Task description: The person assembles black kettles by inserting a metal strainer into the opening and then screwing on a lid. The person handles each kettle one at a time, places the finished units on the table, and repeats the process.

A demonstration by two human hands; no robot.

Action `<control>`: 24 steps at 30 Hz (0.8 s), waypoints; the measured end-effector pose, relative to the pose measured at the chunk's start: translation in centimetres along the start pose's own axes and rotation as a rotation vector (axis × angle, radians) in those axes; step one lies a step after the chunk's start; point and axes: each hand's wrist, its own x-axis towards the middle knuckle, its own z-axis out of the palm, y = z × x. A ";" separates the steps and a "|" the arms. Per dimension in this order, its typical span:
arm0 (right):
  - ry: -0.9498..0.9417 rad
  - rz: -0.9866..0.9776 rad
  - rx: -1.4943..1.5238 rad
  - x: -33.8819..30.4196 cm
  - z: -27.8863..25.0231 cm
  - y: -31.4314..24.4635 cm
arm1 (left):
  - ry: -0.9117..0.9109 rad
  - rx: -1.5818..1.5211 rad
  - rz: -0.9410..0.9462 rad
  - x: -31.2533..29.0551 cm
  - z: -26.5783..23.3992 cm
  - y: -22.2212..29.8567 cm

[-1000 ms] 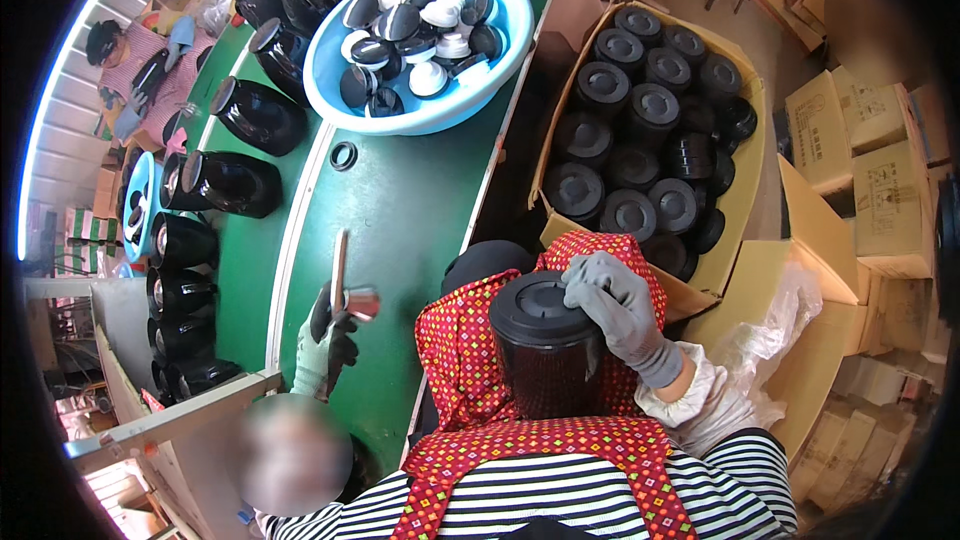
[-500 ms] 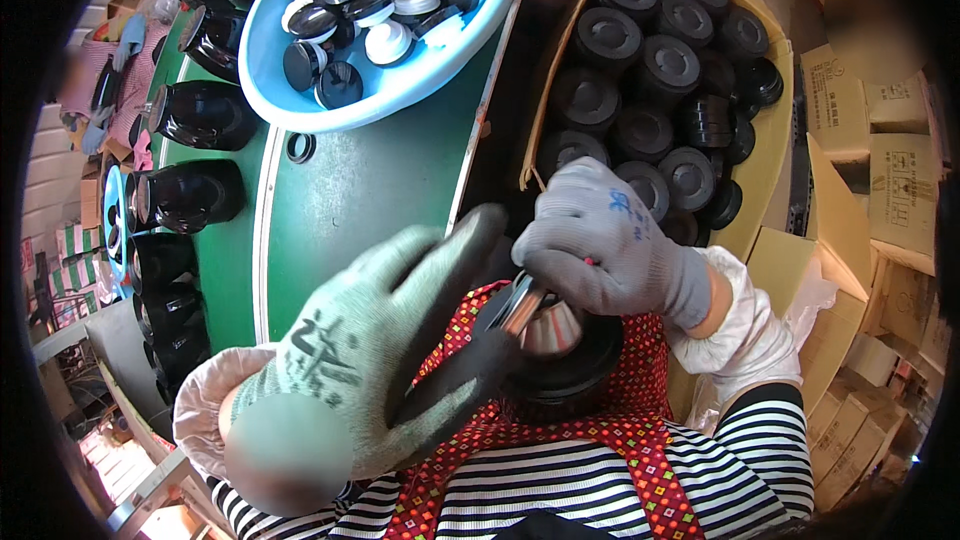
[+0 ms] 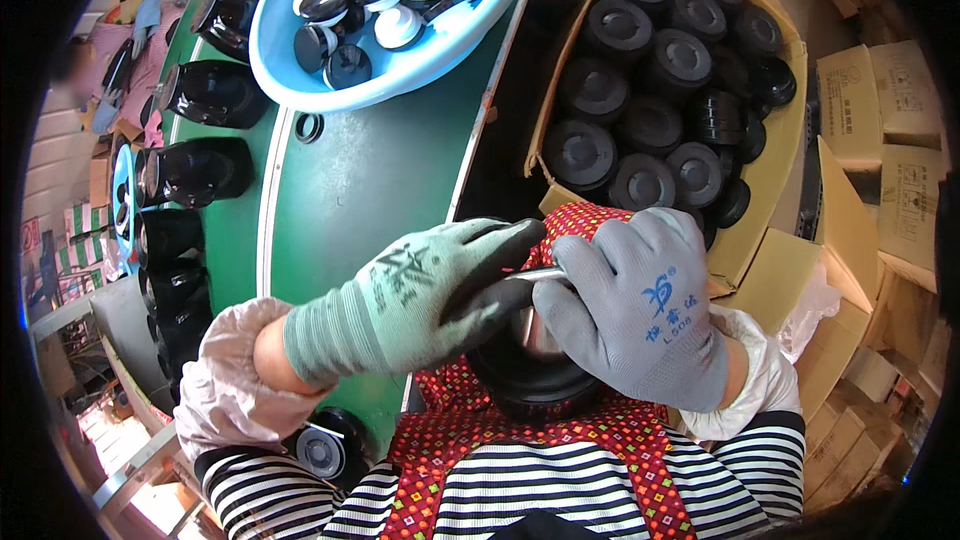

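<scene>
In my lap, against the red patterned apron, sits a black round part point(image 3: 535, 385) with a shiny silver centre, partly covered by my hands. A thin, silvery metal piece point(image 3: 535, 275) spans the gap between my hands above it; its full shape is hidden. My left hand point(image 3: 425, 290), in a pale green glove with dark fingers, is closed on one end. The other end is pinched by my right hand point(image 3: 640, 305), in a grey glove with blue print.
A blue basin point(image 3: 400, 80) of black and white lids stands on the green table point(image 3: 360, 180). Black glossy jars point(image 3: 205, 170) line its left side. To the right, a cardboard box point(image 3: 775, 180) holds many black round parts. Another black round part point(image 3: 325, 448) lies by my left elbow.
My left hand has moved up and turned its fingers rightward onto the metal piece. My right hand has come down slightly. The black round part by my left elbow is now visible.
</scene>
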 end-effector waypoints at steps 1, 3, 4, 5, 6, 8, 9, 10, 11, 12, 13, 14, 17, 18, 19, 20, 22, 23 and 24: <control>0.003 -0.019 -0.024 0.1 0.0 -0.1 | 0.000 -0.064 0.039 -0.1 -0.1 -1.1; 0.001 -0.044 -0.036 0.3 0.1 -0.4 | -0.007 -0.173 0.060 0.0 -0.2 -2.1; -0.001 -0.057 -0.045 0.5 0.1 -0.5 | 0.000 -0.212 0.051 -0.2 -0.1 -2.3; 0.011 -0.069 -0.023 0.6 0.3 -0.4 | 0.010 -0.251 0.042 -0.4 0.2 -2.5; 0.023 -0.066 -0.010 0.7 0.5 0.0 | 0.005 -0.292 0.042 -0.2 0.3 -2.5; 0.036 -0.097 0.099 0.9 1.5 1.4 | 0.043 -0.150 0.018 -0.8 0.3 -1.0; 0.027 -0.140 0.198 1.1 2.4 2.4 | 0.104 -0.110 0.023 -1.5 0.6 0.4; 0.025 -0.177 0.290 1.2 3.3 3.5 | 0.159 -0.063 0.035 -1.7 0.7 1.9; 0.062 -0.261 0.360 1.0 4.3 4.2 | 0.189 -0.074 0.029 -1.7 0.8 3.4; 0.082 -0.243 0.461 1.2 4.6 4.5 | 0.188 0.049 0.027 -1.0 1.1 4.5; 0.067 -0.236 0.448 1.1 4.4 4.6 | 0.197 0.097 0.041 -0.6 1.2 4.5; 0.069 -0.242 0.407 0.9 4.2 4.7 | 0.203 0.145 0.057 -0.2 1.2 4.3; 0.091 -0.315 0.253 0.0 3.8 4.3 | 0.213 0.079 0.069 -0.6 1.9 4.0; 0.066 -0.242 0.268 -0.1 3.6 3.5 | 0.229 0.109 0.012 -1.0 2.1 3.7; 0.041 -0.168 0.283 0.0 3.2 2.5 | 0.244 0.140 -0.045 -1.4 2.3 3.3; 0.014 -0.095 0.297 -0.1 2.9 1.8 | 0.259 0.169 -0.103 -1.9 2.5 3.1; -0.018 -0.097 0.254 -0.2 2.5 1.2 | 0.220 0.098 -0.146 -2.1 2.2 2.9; -0.032 -0.087 0.248 -0.2 2.2 0.8 | 0.171 0.011 -0.200 -1.8 1.7 2.6; -0.052 -0.082 0.245 -0.1 1.8 0.3 | 0.127 -0.081 -0.258 -1.7 1.3 2.4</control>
